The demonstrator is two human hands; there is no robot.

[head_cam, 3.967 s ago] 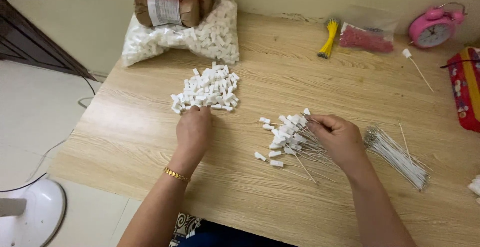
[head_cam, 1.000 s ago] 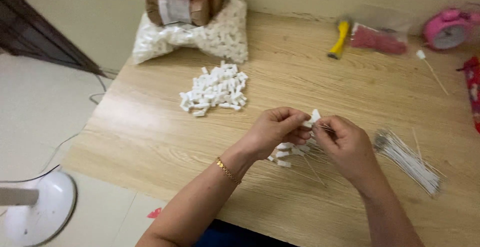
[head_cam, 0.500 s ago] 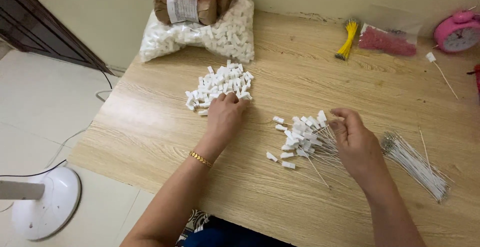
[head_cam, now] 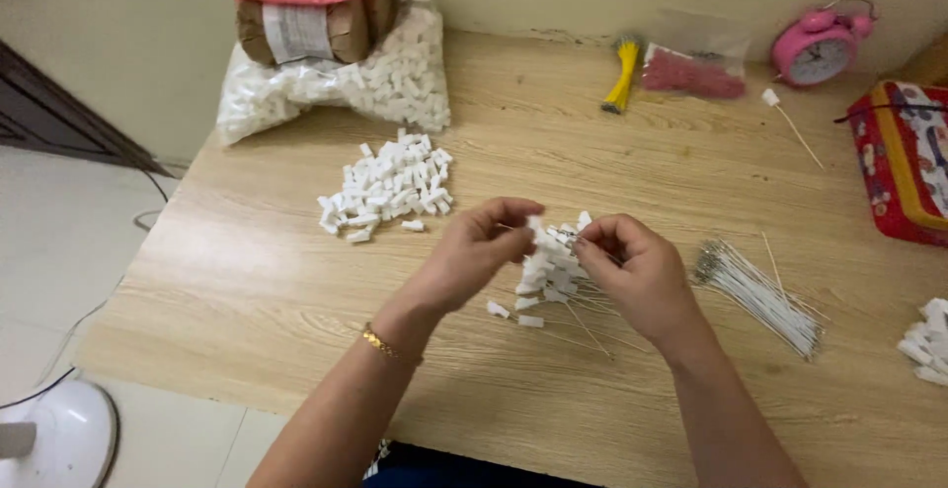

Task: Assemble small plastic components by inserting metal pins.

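My left hand (head_cam: 479,251) pinches a small white plastic piece (head_cam: 534,223) at its fingertips. My right hand (head_cam: 637,271) faces it, fingers closed on a thin metal wire whose tip meets that piece. Between and under both hands lies a cluster of finished wires with white pieces on their ends (head_cam: 549,276). A loose pile of white pieces (head_cam: 387,188) sits on the wooden table (head_cam: 296,290) to the left. A bundle of bare wires (head_cam: 760,293) lies to the right of my right hand.
At the back left stands a clear bag of white pieces (head_cam: 336,83) with a brown roll on top. A yellow tie bundle (head_cam: 622,73), a bag of red items (head_cam: 691,73), a pink alarm clock (head_cam: 818,48) and a red box (head_cam: 908,162) are at the back right. A white fan base (head_cam: 54,439) stands on the floor.
My left hand has come back from the loose pile with a white piece and met my right hand over the cluster. The camera has moved closer.
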